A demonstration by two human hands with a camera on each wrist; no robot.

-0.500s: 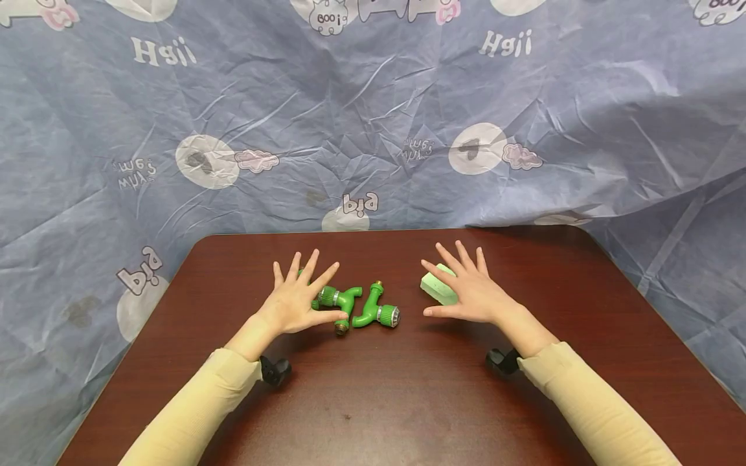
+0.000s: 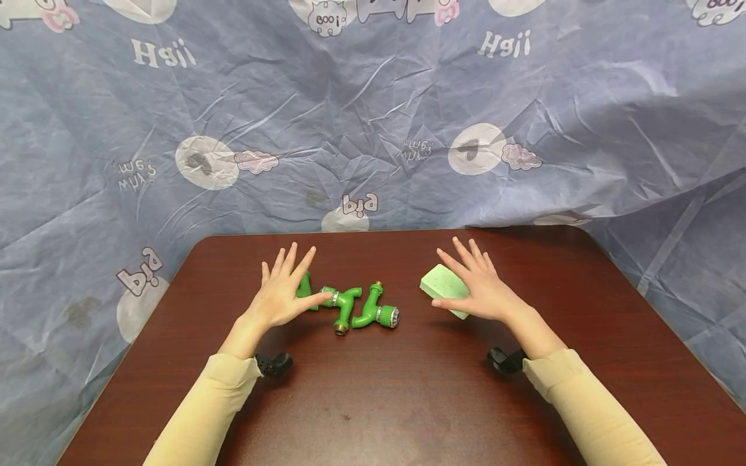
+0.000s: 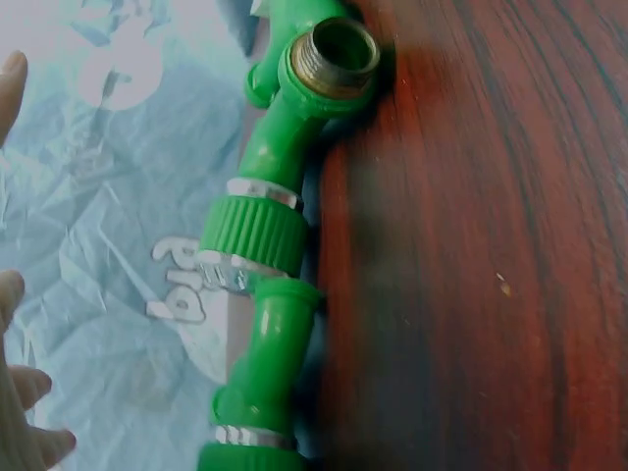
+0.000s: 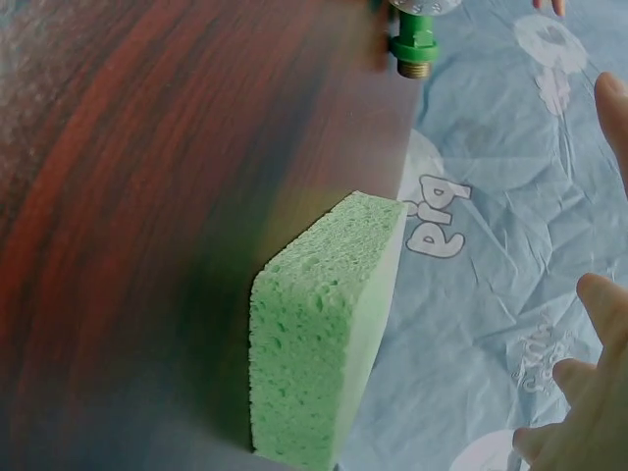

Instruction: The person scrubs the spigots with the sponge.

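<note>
One sponge (image 2: pixel 440 283) below right hand (image 2: pixel 485 290)

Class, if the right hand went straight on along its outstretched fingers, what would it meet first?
Probably the blue cloth behind the table: the right hand points past the green sponge. Its height is hard to judge, so the table might come first.

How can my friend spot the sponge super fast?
Over the brown table, find the person's spread right hand. Partly hidden behind it in the head view lies the sponge. It is a pale green, flat-sided block with tiny holes, while the taps to its left are darker, shiny and curved.
</note>
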